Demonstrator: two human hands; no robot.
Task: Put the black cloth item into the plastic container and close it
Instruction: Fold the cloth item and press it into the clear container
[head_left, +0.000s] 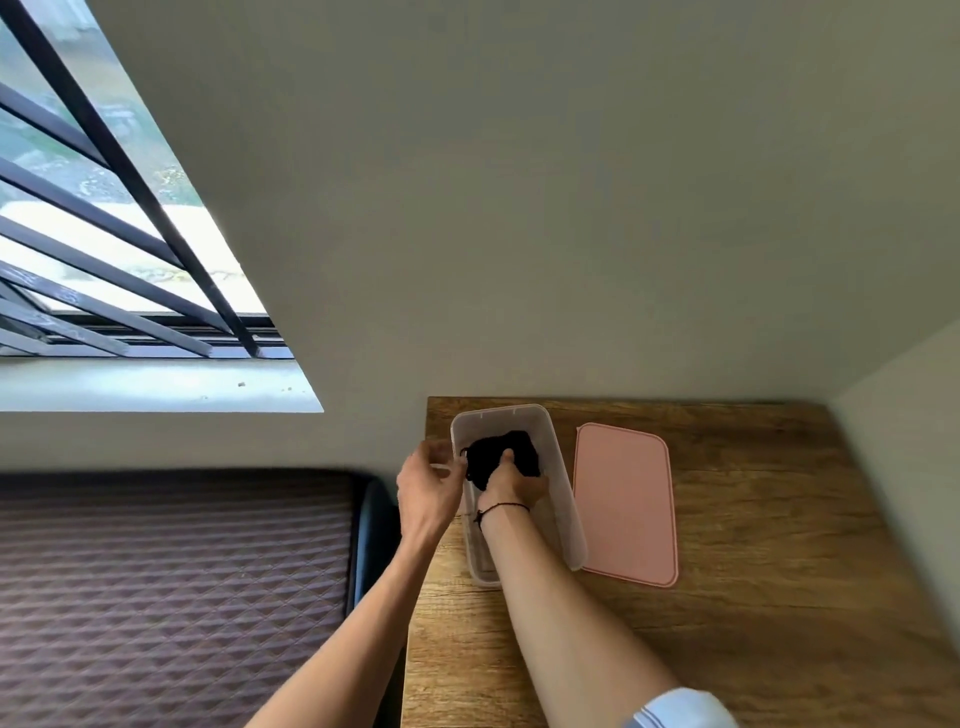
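A clear plastic container (558, 467) stands open on the wooden table (753, 597), near its left edge. The black cloth item (488, 457) lies bunched inside it, toward the far end. My right hand (511, 483) reaches down into the container and grips the cloth, thumb pressed on top. My left hand (428, 483) hovers at the container's left rim, fingers loosely curled, touching the cloth's edge or the rim; which one is unclear. The pink lid (626, 501) lies flat on the table just right of the container.
A bed with a dark quilted cover (171, 587) sits left of the table. Walls close in behind the table and on its right. A barred window (104, 234) is at upper left.
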